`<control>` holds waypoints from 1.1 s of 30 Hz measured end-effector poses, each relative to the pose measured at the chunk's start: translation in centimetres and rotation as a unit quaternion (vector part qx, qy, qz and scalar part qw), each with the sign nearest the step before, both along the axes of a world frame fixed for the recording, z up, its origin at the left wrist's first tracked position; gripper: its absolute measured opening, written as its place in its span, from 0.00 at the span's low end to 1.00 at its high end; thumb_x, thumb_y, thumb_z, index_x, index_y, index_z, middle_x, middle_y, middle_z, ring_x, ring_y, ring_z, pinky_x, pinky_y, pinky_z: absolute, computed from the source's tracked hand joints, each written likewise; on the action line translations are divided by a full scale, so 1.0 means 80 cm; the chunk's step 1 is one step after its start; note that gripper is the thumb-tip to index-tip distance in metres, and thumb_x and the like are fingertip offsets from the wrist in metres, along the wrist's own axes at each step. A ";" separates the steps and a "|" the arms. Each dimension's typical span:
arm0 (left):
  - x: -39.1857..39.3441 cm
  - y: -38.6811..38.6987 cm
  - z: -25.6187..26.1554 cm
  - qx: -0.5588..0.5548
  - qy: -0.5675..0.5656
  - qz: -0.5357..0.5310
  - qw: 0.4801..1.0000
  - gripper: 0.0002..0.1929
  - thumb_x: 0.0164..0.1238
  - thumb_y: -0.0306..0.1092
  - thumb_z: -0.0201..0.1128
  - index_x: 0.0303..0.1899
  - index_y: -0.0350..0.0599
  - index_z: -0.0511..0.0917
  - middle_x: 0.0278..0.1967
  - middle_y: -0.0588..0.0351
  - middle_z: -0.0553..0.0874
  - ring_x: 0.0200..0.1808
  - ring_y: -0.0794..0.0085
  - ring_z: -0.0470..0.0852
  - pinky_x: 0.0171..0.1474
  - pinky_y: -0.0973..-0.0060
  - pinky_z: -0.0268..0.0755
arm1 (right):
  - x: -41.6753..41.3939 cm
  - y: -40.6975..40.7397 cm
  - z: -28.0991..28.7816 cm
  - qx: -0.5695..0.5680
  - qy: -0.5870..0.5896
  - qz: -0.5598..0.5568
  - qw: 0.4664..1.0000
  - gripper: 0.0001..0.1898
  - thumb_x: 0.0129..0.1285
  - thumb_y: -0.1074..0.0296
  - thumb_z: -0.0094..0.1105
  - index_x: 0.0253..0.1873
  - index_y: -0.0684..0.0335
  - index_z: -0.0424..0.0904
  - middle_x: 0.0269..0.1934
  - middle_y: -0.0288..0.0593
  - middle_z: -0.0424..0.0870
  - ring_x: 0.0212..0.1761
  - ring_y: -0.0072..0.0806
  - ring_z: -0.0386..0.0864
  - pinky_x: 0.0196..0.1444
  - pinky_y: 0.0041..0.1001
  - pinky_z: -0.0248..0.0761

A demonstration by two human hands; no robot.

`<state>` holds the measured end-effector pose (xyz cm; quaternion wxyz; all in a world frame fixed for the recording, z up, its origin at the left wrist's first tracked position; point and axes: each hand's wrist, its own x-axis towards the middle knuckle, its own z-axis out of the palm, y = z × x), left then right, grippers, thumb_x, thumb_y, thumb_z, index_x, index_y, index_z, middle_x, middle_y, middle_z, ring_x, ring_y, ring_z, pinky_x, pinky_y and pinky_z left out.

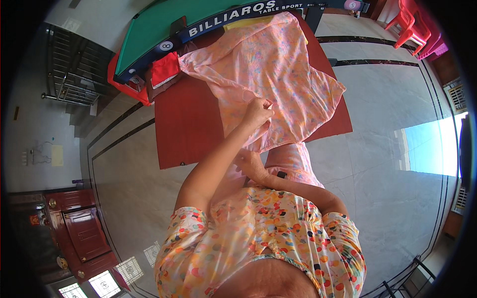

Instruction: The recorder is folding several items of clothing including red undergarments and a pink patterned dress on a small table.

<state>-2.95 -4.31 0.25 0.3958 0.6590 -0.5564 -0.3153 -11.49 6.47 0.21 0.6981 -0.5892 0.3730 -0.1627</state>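
A pink patterned garment (275, 70), thin and creased, lies spread over a dark red tabletop (186, 123). My left hand (258, 111) pinches a fold of its cloth near the front edge, thumb and fingertips together. Lower down, my right hand (253, 165) is at the garment's lower hem, just in front of the tabletop's edge. Its fingers are blurred, and whether they hold the cloth cannot be made out. Part of a yellow cloth (248, 24) shows from under the garment's far side.
Behind the tabletop stands a toy billiard table (160, 31) with green cloth and a dark side bearing writing. A folded red cloth (164, 69) lies at the tabletop's far left corner. Red plastic chairs (408, 28) stand far right on the grey tiled floor (380, 100).
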 end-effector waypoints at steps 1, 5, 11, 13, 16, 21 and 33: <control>-0.002 0.002 0.006 0.040 0.035 -0.004 0.999 0.07 0.44 0.22 0.58 0.28 0.28 0.76 0.22 0.50 0.80 0.22 0.70 0.80 0.24 0.75 0.73 | -0.001 0.002 0.000 0.014 -0.014 0.000 1.000 0.12 0.56 0.68 0.53 0.40 0.72 0.75 0.28 0.49 0.82 0.25 0.28 0.81 0.27 0.27 0.73; -0.007 0.007 0.023 0.107 0.112 -0.011 0.988 0.07 0.47 0.21 0.58 0.30 0.29 0.75 0.25 0.52 0.80 0.22 0.74 0.80 0.19 0.78 0.74 | -0.004 0.007 -0.013 0.075 -0.076 -0.005 0.994 0.12 0.56 0.68 0.53 0.40 0.71 0.75 0.30 0.47 0.82 0.27 0.27 0.81 0.27 0.25 0.73; -0.011 0.020 0.030 0.159 0.204 -0.009 0.966 0.09 0.52 0.23 0.60 0.35 0.30 0.74 0.25 0.56 0.79 0.23 0.77 0.80 0.20 0.82 0.73 | -0.018 0.007 -0.011 0.307 -0.148 -0.028 0.940 0.08 0.57 0.72 0.55 0.40 0.69 0.77 0.33 0.41 0.80 0.35 0.27 0.78 0.36 0.24 0.73; -0.004 0.020 0.018 0.152 0.220 -0.043 0.963 0.08 0.52 0.23 0.60 0.35 0.31 0.75 0.25 0.57 0.79 0.23 0.78 0.80 0.21 0.83 0.73 | -0.019 0.013 -0.018 0.339 -0.166 -0.043 0.925 0.08 0.56 0.72 0.56 0.40 0.68 0.77 0.33 0.41 0.80 0.36 0.26 0.78 0.37 0.24 0.72; -0.002 0.025 0.021 0.141 0.248 -0.086 0.954 0.07 0.54 0.25 0.60 0.34 0.32 0.75 0.25 0.59 0.79 0.23 0.80 0.78 0.23 0.83 0.73 | -0.019 0.017 -0.036 0.359 -0.179 -0.067 0.914 0.07 0.57 0.72 0.57 0.40 0.67 0.77 0.33 0.40 0.79 0.34 0.25 0.77 0.37 0.23 0.71; 0.012 0.057 0.055 0.086 0.216 -0.087 0.969 0.07 0.56 0.26 0.59 0.35 0.33 0.77 0.24 0.60 0.79 0.23 0.81 0.76 0.25 0.83 0.71 | -0.020 0.019 -0.047 0.346 -0.162 -0.066 0.922 0.06 0.57 0.70 0.58 0.38 0.65 0.77 0.32 0.39 0.79 0.31 0.24 0.75 0.34 0.21 0.69; 0.071 0.200 0.050 0.331 0.126 0.121 0.927 0.21 0.64 0.47 0.55 0.34 0.33 0.78 0.18 0.58 0.78 0.13 0.78 0.74 0.12 0.81 0.63 | -0.021 0.009 -0.031 0.340 -0.166 -0.115 0.919 0.21 0.56 0.53 0.60 0.47 0.63 0.75 0.39 0.44 0.78 0.45 0.30 0.75 0.49 0.30 0.65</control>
